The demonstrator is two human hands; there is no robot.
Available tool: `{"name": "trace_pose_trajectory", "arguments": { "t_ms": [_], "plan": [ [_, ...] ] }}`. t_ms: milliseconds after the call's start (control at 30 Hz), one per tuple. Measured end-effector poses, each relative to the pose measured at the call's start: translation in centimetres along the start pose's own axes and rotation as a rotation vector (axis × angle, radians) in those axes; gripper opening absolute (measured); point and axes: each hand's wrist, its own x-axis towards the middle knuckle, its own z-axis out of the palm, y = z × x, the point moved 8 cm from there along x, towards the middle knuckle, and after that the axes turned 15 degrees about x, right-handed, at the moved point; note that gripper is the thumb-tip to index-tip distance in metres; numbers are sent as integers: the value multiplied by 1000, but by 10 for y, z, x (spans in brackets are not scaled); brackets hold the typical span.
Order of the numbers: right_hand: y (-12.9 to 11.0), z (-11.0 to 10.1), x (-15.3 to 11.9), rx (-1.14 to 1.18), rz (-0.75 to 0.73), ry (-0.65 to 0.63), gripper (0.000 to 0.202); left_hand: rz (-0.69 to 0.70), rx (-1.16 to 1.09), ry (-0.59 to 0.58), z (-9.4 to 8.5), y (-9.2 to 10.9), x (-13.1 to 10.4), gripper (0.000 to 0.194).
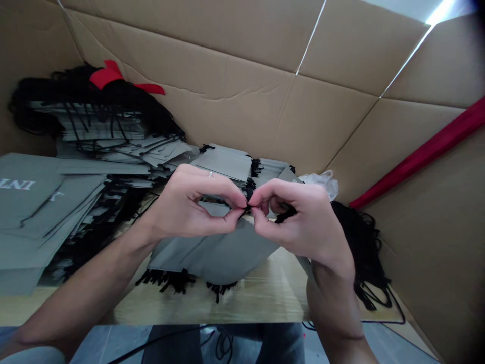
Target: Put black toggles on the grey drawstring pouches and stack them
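Note:
Thumb and forefinger of my left hand [200, 202] pinch a short piece of black cord [247, 208]. My right hand [299, 217] meets it fingertip to fingertip and pinches the same cord from the other side. Just below the fingers lies a grey pouch [215, 253] with black cord ends fanned along its lower edge. Stacked grey pouches [223, 161] sit behind my hands, partly covered by them. Whether the cord is fixed to the pouch below is hidden by my fingers.
Large grey pouches with white lettering [26, 202] are piled on the left. Behind them a black cord bundle [151, 108] carries a red tie [108, 76]. More black cords [359, 247] lie right, near a clear plastic bag [322, 183]. Cardboard walls [235, 76] enclose the wooden table [280, 293].

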Motion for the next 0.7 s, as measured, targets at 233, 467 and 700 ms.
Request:
{"name": "trace_pose_trajectory", "arguments": {
  "t_ms": [233,467,700],
  "plan": [
    [13,-1,3,181,88,41,12,-120,-160,40,3,-19,-1,17],
    [3,0,0,-91,-70,-73,12,100,201,-27,1,9,-1,17],
    [1,-1,0,-85,-39,-21,14,253,394,-17,-1,25,-6,13]
  ]
}}
